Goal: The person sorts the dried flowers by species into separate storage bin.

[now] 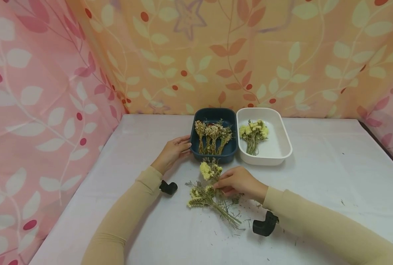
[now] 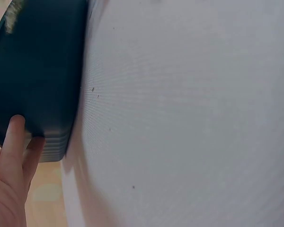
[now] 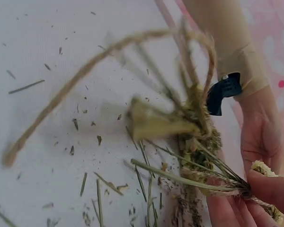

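Note:
My right hand [image 1: 244, 184] pinches the stems of a small bunch of dried yellow flowers [image 1: 206, 171] just in front of the trays. In the right wrist view its thumb [image 3: 273, 189] and fingers hold stems bound with twine [image 3: 80, 68], whose loose end arcs upward. Below that bunch lies another bunch of dried yellow flowers [image 1: 198, 197], its stems pointing toward the front right. With straight fingers my left hand [image 1: 171, 152] touches the left side of the dark blue tray [image 1: 213, 159]; the left wrist view shows the fingertips against its outer wall [image 2: 38, 80].
Several tied bunches of pale dried flowers [image 1: 213, 132] lie in the blue tray. A white tray [image 1: 280, 141] stands against its right side, holding a yellow bunch [image 1: 254, 132]. Stem scraps [image 3: 99, 139] litter the white tabletop [image 1: 170, 235]. Patterned cloth [image 1: 170, 73] hangs behind.

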`<control>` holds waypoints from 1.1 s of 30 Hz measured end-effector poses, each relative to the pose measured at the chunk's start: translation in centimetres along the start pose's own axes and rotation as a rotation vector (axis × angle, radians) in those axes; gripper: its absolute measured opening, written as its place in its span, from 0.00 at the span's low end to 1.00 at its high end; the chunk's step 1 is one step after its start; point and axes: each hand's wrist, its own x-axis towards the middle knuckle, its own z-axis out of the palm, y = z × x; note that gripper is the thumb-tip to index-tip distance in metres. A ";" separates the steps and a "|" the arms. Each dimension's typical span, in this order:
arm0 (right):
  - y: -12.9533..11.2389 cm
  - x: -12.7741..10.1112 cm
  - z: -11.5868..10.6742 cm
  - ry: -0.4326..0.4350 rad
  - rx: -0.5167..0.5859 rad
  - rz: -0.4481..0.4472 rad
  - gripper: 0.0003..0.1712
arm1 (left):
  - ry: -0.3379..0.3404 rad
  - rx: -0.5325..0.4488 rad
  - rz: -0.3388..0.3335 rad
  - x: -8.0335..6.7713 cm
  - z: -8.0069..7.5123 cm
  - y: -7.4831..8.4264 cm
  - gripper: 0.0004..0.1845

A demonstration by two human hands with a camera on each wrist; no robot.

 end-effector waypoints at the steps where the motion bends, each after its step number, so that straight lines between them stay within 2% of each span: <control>1: 0.0 -0.2 -0.2 0.004 0.000 -0.002 0.12 | 0.002 -0.002 -0.002 0.0 0.0 0.0 0.27; 10: -0.5 -2.2 -2.8 0.028 -0.042 -0.039 0.23 | 0.003 0.029 0.007 0.2 0.0 -0.1 0.27; 17: -0.9 -4.2 -5.0 0.013 -0.068 -0.082 0.23 | 0.006 0.025 0.000 0.2 0.0 0.0 0.27; 25: -1.1 -5.8 -7.8 0.060 -0.060 -0.089 0.25 | 0.008 0.011 -0.005 0.0 0.0 0.0 0.27; 29: -1.4 -5.8 -9.3 0.091 -0.009 -0.094 0.25 | 0.007 0.012 -0.007 0.0 -0.1 0.0 0.27; 33: -1.5 -5.4 -10.8 0.107 0.093 -0.078 0.19 | 0.002 0.020 -0.006 0.1 0.0 0.0 0.27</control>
